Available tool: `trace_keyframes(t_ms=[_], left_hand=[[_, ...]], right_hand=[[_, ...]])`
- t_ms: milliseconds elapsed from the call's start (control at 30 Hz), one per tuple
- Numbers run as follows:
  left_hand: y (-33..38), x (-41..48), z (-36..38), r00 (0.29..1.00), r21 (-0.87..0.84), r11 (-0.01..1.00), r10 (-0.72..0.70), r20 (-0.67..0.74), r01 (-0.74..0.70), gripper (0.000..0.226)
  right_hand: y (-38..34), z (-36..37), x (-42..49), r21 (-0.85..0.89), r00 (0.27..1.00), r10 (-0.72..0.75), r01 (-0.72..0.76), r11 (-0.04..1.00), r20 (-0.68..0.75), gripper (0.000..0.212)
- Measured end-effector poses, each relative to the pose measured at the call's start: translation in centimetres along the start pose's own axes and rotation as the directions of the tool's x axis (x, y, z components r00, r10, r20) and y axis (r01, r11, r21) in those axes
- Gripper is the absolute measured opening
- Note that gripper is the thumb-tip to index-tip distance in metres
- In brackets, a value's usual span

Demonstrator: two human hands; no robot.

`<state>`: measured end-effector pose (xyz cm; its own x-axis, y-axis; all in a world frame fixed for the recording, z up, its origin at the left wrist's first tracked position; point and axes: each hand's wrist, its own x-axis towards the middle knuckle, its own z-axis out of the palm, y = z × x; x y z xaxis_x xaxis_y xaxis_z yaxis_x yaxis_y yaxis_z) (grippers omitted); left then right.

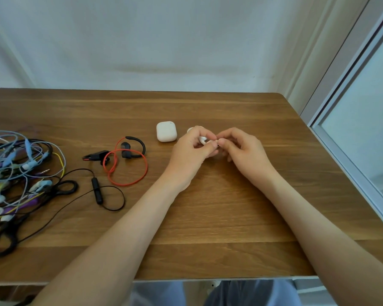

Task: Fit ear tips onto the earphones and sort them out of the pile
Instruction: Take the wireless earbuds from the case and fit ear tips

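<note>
My left hand (191, 151) pinches a small white earbud (203, 140) above the middle of the wooden table (208, 217). My right hand (241, 149) meets it fingertip to fingertip and pinches something tiny at the earbud's tip; what it holds is hidden by the fingers. A white charging case (166, 131) lies closed just left of my hands. Another small white piece (190, 129) peeks out behind my left hand. A tangled pile of coloured wired earphones (16, 173) lies at the table's left edge.
A black and red ear-hook headset (124, 160) lies left of the case. A black neckband earphone (97, 191) sprawls nearer the pile. A white wall stands behind the table and a window frame (352, 151) runs along its right side.
</note>
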<state>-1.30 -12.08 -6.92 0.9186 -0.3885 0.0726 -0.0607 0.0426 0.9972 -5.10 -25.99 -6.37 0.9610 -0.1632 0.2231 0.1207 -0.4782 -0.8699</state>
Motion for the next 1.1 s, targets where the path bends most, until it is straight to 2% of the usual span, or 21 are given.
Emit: trace_keyframes(t_ms=[33,167,267,367,500,633,767,933,1100], left_hand=[[0.05,-0.02,-0.02,1.000,-0.023,1.000,-0.007,0.017,0.008,0.003],[0.22,0.09,0.03,0.999,-0.135,0.990,-0.043,0.006,0.044,0.024],[0.39,0.15,0.20,0.995,-0.098,0.992,-0.080,-0.061,0.074,0.029],[0.60,0.24,0.16,0.985,-0.076,0.989,-0.136,-0.106,0.129,0.036],[0.73,0.14,0.16,0.984,-0.018,0.993,-0.118,-0.131,0.117,0.028],[0.86,-0.07,-0.11,0.997,0.048,0.996,-0.068,-0.040,0.070,0.023],[0.69,-0.06,-0.21,0.997,0.079,0.994,-0.082,0.016,0.080,0.012],[0.89,0.01,-0.22,0.991,0.133,0.985,-0.117,0.066,0.108,0.016],[0.92,-0.06,-0.09,0.991,0.200,0.975,-0.111,0.069,0.095,0.020]], right_hand=[[-0.06,-0.07,-0.02,0.012,1.000,0.011,-0.011,1.000,0.004,0.013],[-0.18,-0.09,-0.26,0.038,1.000,-0.010,0.009,0.999,0.018,0.008],[-0.06,0.13,-0.45,0.004,0.997,-0.072,0.072,0.997,0.012,0.011],[-0.08,-0.10,-0.39,0.041,0.996,-0.090,0.091,0.995,-0.029,0.016],[-0.18,-0.17,-0.33,0.105,0.995,-0.100,0.102,0.989,-0.029,0.019],[-0.22,-0.18,-0.28,0.097,0.992,-0.124,0.122,0.988,0.013,0.022],[0.04,-0.27,-0.05,0.099,0.992,-0.128,0.125,0.987,0.017,0.024],[0.01,-0.10,-0.15,0.132,0.995,-0.101,0.100,0.986,0.001,0.023],[0.15,-0.07,-0.16,0.135,0.997,-0.082,0.082,0.987,-0.006,0.009]])
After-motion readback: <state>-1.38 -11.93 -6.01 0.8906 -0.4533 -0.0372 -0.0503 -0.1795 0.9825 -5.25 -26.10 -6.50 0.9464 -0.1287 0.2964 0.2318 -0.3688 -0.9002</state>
